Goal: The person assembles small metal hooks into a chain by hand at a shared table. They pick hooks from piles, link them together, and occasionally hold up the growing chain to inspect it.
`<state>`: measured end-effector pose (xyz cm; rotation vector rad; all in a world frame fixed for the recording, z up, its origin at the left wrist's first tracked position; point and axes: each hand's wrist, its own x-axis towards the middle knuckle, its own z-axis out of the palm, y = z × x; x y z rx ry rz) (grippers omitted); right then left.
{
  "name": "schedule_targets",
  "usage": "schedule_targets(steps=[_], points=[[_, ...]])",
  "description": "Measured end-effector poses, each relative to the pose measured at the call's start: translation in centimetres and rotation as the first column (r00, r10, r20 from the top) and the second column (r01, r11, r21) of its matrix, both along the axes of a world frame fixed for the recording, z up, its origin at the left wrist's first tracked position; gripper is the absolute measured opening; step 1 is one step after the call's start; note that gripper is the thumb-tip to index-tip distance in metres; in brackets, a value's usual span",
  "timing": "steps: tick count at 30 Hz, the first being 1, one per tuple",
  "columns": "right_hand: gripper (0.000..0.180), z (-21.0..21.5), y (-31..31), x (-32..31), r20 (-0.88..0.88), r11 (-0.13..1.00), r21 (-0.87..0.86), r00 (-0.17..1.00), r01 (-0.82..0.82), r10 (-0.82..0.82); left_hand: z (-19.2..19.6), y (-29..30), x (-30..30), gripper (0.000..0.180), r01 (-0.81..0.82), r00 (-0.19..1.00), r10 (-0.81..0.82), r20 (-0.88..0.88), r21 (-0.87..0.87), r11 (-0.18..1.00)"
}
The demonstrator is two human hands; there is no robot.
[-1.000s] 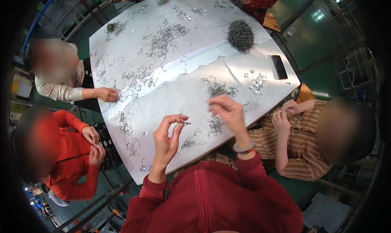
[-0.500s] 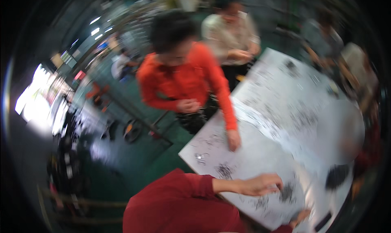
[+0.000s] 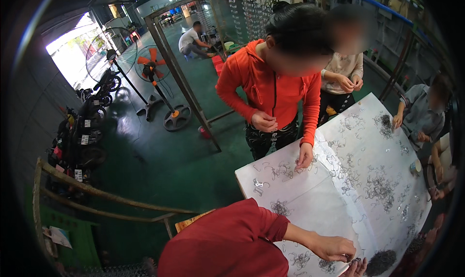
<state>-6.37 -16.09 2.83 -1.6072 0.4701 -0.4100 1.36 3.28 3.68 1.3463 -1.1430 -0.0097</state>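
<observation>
A white-covered table (image 3: 312, 199) stands on green flooring (image 3: 145, 175). The left hand (image 3: 334, 248) curls its fingertips inward beside the right hand's (image 3: 357, 268) bent fingers; what either grips cannot be told. Wire hooks (image 3: 300, 260) lie toward the near edge, a dark heap (image 3: 381, 263) toward the right.

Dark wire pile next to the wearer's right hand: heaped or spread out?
Heaped: the dark pile forms one dense mound beside the right hand, while other bent pieces lie loosely scattered across the white table.

Glares white through the doorway (image 3: 72, 43), gleams on the floor (image 3: 131, 146), bends toward the rim, blackens at the corners.
</observation>
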Motion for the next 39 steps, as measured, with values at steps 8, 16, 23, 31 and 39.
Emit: schedule_targets(steps=[8,16,23,31,39], points=[[0.022,4.3,4.3,-2.7,0.035,0.985,-0.150,0.996,0.090,-0.086,0.3,-1.7,-0.3,0.008,0.046,0.996,-0.051,0.077,0.068,0.997],[0.018,2.4,4.7,-3.7,0.216,0.983,0.084,0.961,0.160,-0.175,0.3,-1.8,-1.0,0.019,0.025,0.999,-0.029,0.034,0.120,0.992],[0.020,0.1,4.8,-6.9,0.237,0.860,0.466,0.907,0.209,-0.349,-1.1,-3.3,-2.3,0.020,0.122,0.991,-0.132,0.029,0.237,0.964],[0.019,-0.8,3.8,-7.5,0.242,0.902,0.318,0.895,0.292,-0.375,-3.4,-5.2,-2.6,0.027,0.180,0.983,-0.179,-0.026,0.250,0.951],[0.022,1.4,1.5,-7.8,0.295,0.892,0.368,0.877,0.263,-0.381,-12.0,-10.8,7.0,0.024,-0.009,0.957,0.139,-0.256,0.453,0.891]])
